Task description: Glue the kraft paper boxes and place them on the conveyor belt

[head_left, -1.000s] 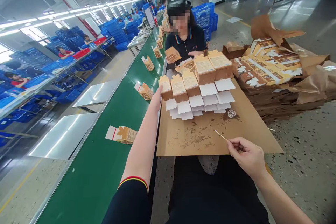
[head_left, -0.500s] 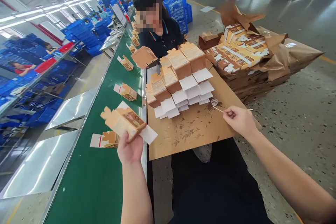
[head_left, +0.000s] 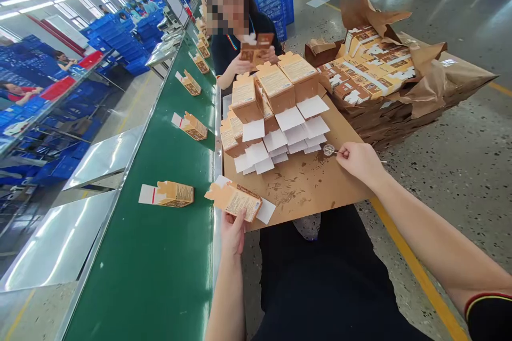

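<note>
My left hand [head_left: 233, 230] grips an open printed carton [head_left: 240, 203] over the front left corner of the cardboard sheet [head_left: 316, 192]. The carton lies tilted, with a white flap sticking out at its right end. Between the fingertips of my right hand [head_left: 360, 164] is a thin cotton swab [head_left: 337, 153]. Its tip is at a small clear round dish [head_left: 328, 149] on the sheet; whether it touches the contents is too small to tell. Beyond the dish, stacked cartons [head_left: 276, 88] show open white flaps facing me.
A green conveyor belt [head_left: 160, 256] runs along my left, carrying several spaced cartons [head_left: 176, 194]. Opposite me a co-worker [head_left: 262, 26] handles a flat carton [head_left: 256, 49]. At the right stands a paper-wrapped pile of flat cartons [head_left: 372, 69]. Dark smears mark the sheet.
My left hand took a carton from the stack's left end and brought it towards me, then right over the sheet's corner. My right hand moved the swab to the dish. The co-worker added a carton on the stack.
</note>
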Tool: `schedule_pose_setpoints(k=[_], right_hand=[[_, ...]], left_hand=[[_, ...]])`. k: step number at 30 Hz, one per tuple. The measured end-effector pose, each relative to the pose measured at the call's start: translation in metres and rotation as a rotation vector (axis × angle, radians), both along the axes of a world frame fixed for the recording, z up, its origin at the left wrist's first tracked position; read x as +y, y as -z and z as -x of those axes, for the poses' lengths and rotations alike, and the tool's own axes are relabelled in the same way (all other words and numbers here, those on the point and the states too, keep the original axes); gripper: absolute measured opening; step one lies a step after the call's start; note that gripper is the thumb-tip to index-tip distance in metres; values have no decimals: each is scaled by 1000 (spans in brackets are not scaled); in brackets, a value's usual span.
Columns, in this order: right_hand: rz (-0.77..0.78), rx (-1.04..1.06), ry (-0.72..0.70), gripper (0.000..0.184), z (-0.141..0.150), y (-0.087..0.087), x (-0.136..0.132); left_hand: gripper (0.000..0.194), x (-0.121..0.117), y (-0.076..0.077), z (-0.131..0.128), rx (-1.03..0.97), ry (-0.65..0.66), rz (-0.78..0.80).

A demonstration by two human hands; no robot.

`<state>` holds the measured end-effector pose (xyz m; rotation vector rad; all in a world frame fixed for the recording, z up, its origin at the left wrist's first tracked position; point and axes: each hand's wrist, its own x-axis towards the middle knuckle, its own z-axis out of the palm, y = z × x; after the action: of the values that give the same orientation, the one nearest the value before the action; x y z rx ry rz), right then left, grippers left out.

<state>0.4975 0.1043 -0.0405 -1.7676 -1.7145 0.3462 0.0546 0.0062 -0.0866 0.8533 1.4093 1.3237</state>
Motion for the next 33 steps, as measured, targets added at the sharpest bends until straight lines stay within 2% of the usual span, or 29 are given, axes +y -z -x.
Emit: schedule_pose_setpoints(k=[3, 5, 7, 9, 11, 14, 19, 24, 29, 33], right_hand=[[-26, 46, 13, 23, 10, 2, -22], [-24, 89, -23, 16, 33, 7, -43], [-4, 152, -116, 14, 69, 16, -68], [14, 300, -303, 16, 110, 26, -90], [22, 366, -414, 19, 145, 36, -107], [28, 349, -510, 22, 176, 46, -120], [24, 255, -535, 25, 177, 56, -120], [-20, 293, -426, 25, 161, 58, -114], [-51, 408, -301, 20, 143, 53, -118], [-1, 441, -250, 19, 133, 47, -125]], left_hand=[[81, 8, 5, -5, 39, -49, -13], [81, 12, 4, -9, 44, -43, -11], [82, 14, 1, -12, 35, -30, 4], [85, 15, -4, -13, 24, -18, 32], [85, 15, -7, -13, 20, -21, 50], [83, 14, -8, -11, 24, -18, 55], [82, 13, -7, -9, 4, 6, 54], [88, 5, 1, -19, 46, -23, -24], [92, -14, 13, -42, 260, -80, -113], [86, -25, 7, -52, 452, -97, -117]])
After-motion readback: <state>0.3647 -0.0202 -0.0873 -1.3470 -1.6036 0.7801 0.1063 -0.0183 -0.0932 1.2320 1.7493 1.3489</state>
